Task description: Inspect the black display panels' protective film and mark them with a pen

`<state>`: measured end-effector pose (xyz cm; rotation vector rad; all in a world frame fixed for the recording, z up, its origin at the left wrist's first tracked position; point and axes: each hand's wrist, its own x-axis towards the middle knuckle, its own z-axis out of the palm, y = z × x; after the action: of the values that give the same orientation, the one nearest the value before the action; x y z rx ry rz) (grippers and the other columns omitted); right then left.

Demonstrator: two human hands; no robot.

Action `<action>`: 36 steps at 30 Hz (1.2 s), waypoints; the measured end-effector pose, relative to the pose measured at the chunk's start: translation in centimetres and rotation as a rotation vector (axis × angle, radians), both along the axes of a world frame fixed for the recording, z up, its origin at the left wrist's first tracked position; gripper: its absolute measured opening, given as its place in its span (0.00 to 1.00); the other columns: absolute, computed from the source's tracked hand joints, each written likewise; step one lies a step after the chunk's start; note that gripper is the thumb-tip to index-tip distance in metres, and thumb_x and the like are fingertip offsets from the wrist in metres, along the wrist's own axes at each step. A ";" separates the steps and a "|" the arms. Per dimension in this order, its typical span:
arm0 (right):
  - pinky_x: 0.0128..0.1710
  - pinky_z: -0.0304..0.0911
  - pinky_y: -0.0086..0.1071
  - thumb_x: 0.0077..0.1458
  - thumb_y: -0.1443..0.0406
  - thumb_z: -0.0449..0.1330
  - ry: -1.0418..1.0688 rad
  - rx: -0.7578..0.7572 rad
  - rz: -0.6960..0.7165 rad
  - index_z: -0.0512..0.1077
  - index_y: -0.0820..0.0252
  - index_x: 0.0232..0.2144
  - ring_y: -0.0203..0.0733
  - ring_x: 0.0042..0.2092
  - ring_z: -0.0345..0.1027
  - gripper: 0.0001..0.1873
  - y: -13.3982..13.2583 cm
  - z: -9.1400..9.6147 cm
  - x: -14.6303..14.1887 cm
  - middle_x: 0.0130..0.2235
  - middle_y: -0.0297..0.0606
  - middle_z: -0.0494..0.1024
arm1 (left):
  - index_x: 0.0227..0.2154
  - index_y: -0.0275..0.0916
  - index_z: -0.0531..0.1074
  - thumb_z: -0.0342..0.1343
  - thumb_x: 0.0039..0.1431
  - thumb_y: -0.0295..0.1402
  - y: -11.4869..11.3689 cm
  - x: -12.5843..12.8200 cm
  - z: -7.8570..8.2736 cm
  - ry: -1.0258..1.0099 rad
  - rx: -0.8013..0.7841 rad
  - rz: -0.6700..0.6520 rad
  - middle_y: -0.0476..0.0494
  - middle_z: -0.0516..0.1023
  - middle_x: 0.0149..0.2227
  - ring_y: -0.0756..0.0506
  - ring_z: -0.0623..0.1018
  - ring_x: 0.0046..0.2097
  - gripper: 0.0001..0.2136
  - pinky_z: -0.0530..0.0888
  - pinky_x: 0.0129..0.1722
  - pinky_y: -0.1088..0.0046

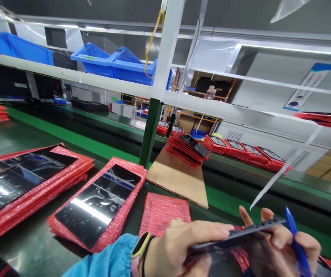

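1. Clamps dark panel [240, 234] between both hands: left end in left hand [167, 248], right end in right hand [283, 238]; holds blue pen [300, 252] in right fingers too.
2. Have red bubble-wrap sheet [165, 209] just beyond left hand.
3. Have black screen [98, 202] on red wrap [107, 232] left of left hand, second stack [52, 189] farther left.
4. See wooden board [177, 181] ahead of hands, bearing red-wrapped pile [185, 154].
5. See blue bins [130, 69] on shelf [67, 74], far ahead and left of hands.

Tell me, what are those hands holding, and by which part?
The left hand and right hand hold a thin, glossy dark panel by its opposite ends. The right hand also holds a blue pen between its fingers, partway along the barrel.
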<state>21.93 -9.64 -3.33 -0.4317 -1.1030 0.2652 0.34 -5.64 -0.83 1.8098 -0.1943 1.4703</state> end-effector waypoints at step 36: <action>0.37 0.71 0.37 0.61 0.60 0.59 0.469 -0.912 -0.527 0.70 0.62 0.46 0.40 0.39 0.72 0.14 6.4 -0.6 17.3 0.44 0.39 0.74 | 0.47 0.40 0.77 0.59 0.56 0.42 5.2 3.1 -5.2 0.102 -1.020 0.096 0.43 0.79 0.51 0.39 0.73 0.57 0.18 0.66 0.59 0.65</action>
<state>39.28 -3.22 -3.92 -1.3686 -0.3241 0.3684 3.48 -0.41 -5.99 1.0421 0.6039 1.1833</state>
